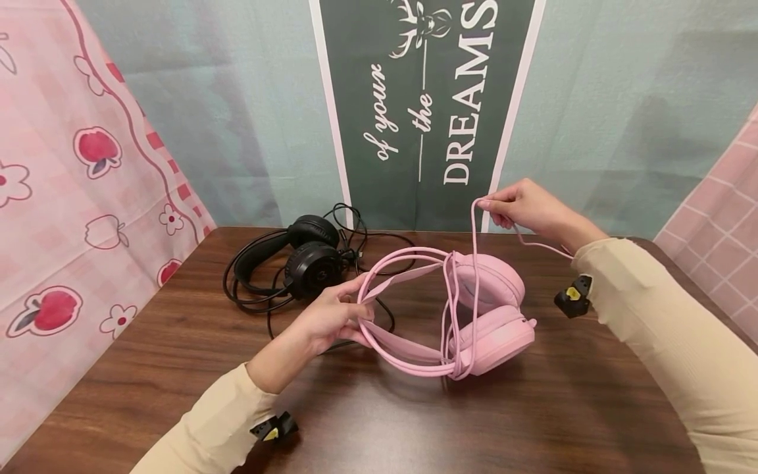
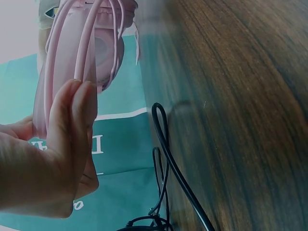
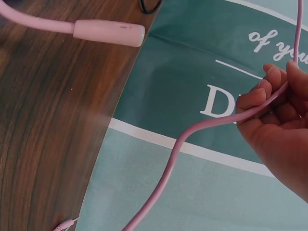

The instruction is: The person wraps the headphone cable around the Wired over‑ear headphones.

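Observation:
Pink over-ear headphones [image 1: 408, 368] are held above the brown table, ear cups to the right, band to the left. My left hand [image 1: 334, 319] grips the band at its top; the left wrist view shows fingers and thumb around the band [image 2: 55, 91]. Pink cord [image 1: 476, 263] loops several times around the band arms near the ear cups. A length of it rises to my right hand [image 1: 527, 207], which pinches it above the cups. In the right wrist view the cord [image 3: 166, 168] runs across the curled fingers, and a pink microphone boom [image 3: 108, 32] shows at upper left.
Black headphones [image 1: 314, 268] lie on the table [image 1: 207, 388] at the back left, beyond my left hand. Their black cable [image 1: 370, 234] spreads behind and beneath the pink pair. A wall cloth with a dark green lettered panel [image 1: 408, 197] hangs behind the table; pink patterned cloths hang at both sides.

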Demonstrator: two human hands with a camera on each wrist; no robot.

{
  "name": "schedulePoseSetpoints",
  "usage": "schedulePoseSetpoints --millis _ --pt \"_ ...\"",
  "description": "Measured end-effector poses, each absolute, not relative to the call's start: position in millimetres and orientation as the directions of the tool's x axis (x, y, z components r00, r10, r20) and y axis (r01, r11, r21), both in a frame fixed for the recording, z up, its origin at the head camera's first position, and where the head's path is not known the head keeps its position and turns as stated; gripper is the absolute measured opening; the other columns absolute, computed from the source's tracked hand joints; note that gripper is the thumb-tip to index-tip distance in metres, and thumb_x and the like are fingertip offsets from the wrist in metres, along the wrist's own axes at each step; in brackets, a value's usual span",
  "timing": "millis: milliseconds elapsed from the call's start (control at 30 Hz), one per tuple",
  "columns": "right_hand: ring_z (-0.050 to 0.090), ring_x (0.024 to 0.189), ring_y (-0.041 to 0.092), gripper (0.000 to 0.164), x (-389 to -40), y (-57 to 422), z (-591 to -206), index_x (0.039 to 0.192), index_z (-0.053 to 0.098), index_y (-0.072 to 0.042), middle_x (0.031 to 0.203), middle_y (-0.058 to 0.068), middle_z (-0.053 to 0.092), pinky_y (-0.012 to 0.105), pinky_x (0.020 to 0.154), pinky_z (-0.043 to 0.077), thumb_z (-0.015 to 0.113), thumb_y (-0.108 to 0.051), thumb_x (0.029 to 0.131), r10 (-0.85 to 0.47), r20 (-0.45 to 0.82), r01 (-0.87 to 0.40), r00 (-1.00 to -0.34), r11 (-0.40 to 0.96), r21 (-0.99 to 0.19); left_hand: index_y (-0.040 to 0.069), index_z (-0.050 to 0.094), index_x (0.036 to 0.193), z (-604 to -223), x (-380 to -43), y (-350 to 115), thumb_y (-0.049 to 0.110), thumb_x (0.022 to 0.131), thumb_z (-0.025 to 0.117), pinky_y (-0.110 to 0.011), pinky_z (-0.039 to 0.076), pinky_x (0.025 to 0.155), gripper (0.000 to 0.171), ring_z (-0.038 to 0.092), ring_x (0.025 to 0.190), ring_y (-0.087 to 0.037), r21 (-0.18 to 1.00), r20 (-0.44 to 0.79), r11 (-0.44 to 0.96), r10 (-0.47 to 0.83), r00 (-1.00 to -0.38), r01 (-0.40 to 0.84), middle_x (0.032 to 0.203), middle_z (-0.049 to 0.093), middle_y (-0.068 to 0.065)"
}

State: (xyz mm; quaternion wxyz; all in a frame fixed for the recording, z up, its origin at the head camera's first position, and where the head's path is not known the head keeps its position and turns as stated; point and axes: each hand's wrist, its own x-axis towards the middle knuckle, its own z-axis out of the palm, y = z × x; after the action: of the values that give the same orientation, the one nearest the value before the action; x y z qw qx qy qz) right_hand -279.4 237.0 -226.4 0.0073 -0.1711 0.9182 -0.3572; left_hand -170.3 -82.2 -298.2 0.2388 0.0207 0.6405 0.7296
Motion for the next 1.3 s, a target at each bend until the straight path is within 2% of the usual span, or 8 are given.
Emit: schedulePoseSetpoints --millis 267,567,900,1133,1300 --pt "0.045 0.053 0.018 0.04 -279 234 -231 0.061 0.059 -0.001 0.055 0.005 0.048 0.027 0.047 0.035 0.059 -0.029 0.089 -0.323 0.101 -0.307 -0.941 0.691 -0.654 0.014 0.03 0.143 -299 -170 -81 -0.014 0.079 0.049 -0.039 0.056 0.057 0.072 0.057 0.061 -0.019 0.949 -0.271 -0.045 0.397 -0.877 -0.313 0.084 0.046 -0.013" --pt "0.026 0.038 0.008 0.047 -277 236 -240 0.057 0.055 0.0 0.049 0.003 0.041 0.024 0.034 0.018 0.059 -0.036 0.088 -0.342 0.043 -0.281 -0.939 0.69 -0.666 0.013 0.031 0.143 -298 -167 -81 -0.014 0.078 0.049 -0.035 0.056 0.054 0.073 0.057 0.06 -0.018 0.959 -0.242 -0.038 0.401 -0.883 -0.281 0.084 0.048 -0.014" --pt "0.032 0.04 0.01 0.044 -277 245 -249 0.059 0.058 -0.001 0.049 0.007 0.047 0.023 0.035 0.023 0.06 -0.033 0.088 -0.358 -0.018 -0.266 -0.934 0.727 -0.633 0.016 0.033 0.142 -297 -169 -83 -0.012 0.08 0.05 -0.032 0.056 0.054 0.07 0.058 0.061 -0.017 0.959 -0.242 -0.05 0.38 -0.893 -0.281 0.083 0.051 -0.012" --pt "0.033 0.041 0.008 0.035 -276 257 -255 0.064 0.065 -0.003 0.048 -0.002 0.041 0.021 0.036 0.027 0.063 -0.03 0.087 -0.364 -0.04 -0.255 -0.931 0.724 -0.641 0.016 0.031 0.143 -297 -173 -86 -0.012 0.081 0.049 -0.033 0.056 0.056 0.07 0.058 0.065 -0.016 0.961 -0.213 -0.089 0.362 -0.907 -0.261 0.086 0.052 -0.011" --pt "0.033 0.042 0.007 0.027 -279 265 -259 0.071 0.067 -0.002 0.052 -0.001 0.041 0.02 0.036 0.028 0.061 -0.022 0.088 -0.39 -0.058 -0.254 -0.919 0.697 -0.671 0.014 0.028 0.144 -297 -175 -89 -0.011 0.082 0.048 -0.031 0.055 0.056 0.07 0.058 0.066 -0.014 0.959 -0.211 -0.102 0.359 -0.909 -0.263 0.087 0.052 -0.01"
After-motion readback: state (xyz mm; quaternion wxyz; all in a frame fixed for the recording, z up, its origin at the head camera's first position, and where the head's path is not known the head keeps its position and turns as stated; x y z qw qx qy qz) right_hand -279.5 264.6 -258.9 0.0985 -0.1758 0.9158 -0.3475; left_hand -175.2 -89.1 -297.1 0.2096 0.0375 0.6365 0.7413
